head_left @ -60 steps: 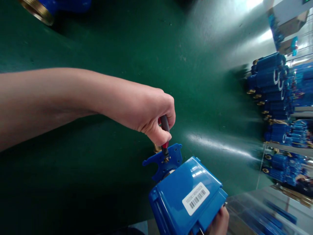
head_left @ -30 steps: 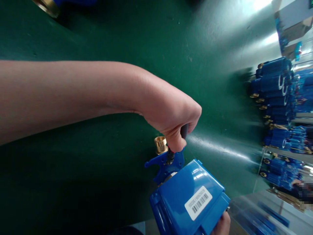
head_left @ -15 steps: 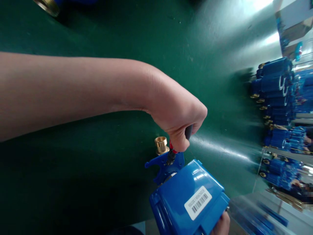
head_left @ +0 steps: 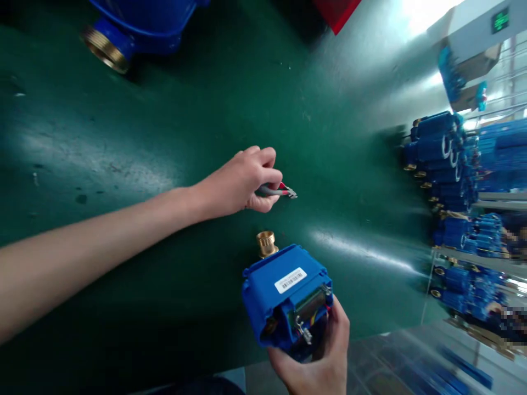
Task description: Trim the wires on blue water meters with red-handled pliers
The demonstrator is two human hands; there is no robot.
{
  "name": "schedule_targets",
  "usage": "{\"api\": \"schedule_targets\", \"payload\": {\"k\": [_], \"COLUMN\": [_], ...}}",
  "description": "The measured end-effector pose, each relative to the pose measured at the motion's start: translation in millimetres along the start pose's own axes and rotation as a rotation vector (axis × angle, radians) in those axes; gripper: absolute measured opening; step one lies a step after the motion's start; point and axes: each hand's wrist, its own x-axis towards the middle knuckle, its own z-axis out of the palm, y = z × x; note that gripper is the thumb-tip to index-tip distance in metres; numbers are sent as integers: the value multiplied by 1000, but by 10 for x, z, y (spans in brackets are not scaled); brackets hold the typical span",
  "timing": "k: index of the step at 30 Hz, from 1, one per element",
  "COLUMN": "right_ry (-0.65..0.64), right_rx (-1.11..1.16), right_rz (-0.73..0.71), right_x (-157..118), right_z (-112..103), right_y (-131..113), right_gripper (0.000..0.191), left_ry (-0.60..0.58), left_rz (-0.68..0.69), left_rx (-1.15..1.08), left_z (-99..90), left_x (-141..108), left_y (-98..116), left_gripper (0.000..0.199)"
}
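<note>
Blue meter box (head_left: 284, 285) gripped in right hand (head_left: 317, 362) | left hand (head_left: 242, 181) pinching small pliers (head_left: 276, 191), lifted clear | wiring inside exposed, probably unfinished

your right hand (head_left: 317, 362) grips a glossy blue plastic housing (head_left: 284, 291) with a paper label (head_left: 290, 280) and brass fitting (head_left: 267, 243); the green mat (head_left: 164, 137) looks smooth, faintly shiny.
</note>
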Motion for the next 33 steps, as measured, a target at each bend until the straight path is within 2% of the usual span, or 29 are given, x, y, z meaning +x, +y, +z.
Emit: {"api": "schedule_targets", "payload": {"k": [2, 4, 7, 9, 12, 16, 18, 20, 22, 25, 27, 30, 33], "right_ry": [47, 71, 92, 101, 98, 84, 62, 12, -134, -554, -778, -944, -1063], "right_rx": [26, 34, 34, 3, -58, -75, -103, -107, -5, 344, 511, 551, 613], "right_rz": [41, 65, 68, 41, -9, -57, -75, -87, -82, -28, 14, 61, 70], "right_x": [25, 35, 32, 24, 14, 19, 32, 66, 142, 357, 538, 763, 850], "right_z": [45, 74, 76, 60, 41, 73, 82, 35, -90, -356, -481, -488, -383], "right_y": [-101, -166, -213, -233, -249, -207, -168, -134, -110, -88, -82, -91, -105], "right_gripper": [90, 88, 88, 88, 89, 89, 88, 88, 93, 98, 90, 75, 65], "left_ry": [93, 151, 211, 275, 340, 313, 305, 302, 330, 352, 330, 304, 278], "left_rz": [-31, -71, -166, -287, -533, -862, -954, -969, -945, -923, -900, -829, -843], "left_rx": [88, 110, 61, -13, -299, -956, -1180, -1305, -1368, -1376, -1366, -1378, -1394], "left_z": [137, 169, 78, 23, 103, 484, 658, 750, 754, 677, 632, 615, 618], "left_x": [-150, -288, -505, -682, -977, -1252, -1285, -1262, -1220, -1190, -1202, -1224, -1211], "left_y": [0, 51, 222, 399, 749, 1245, 1426, 1532, 1570, 1543, 1501, 1450, 1455], "left_gripper": [18, 26, 35, 35, 34, 56, 72, 80, 78, 68, 65, 64, 64]}}
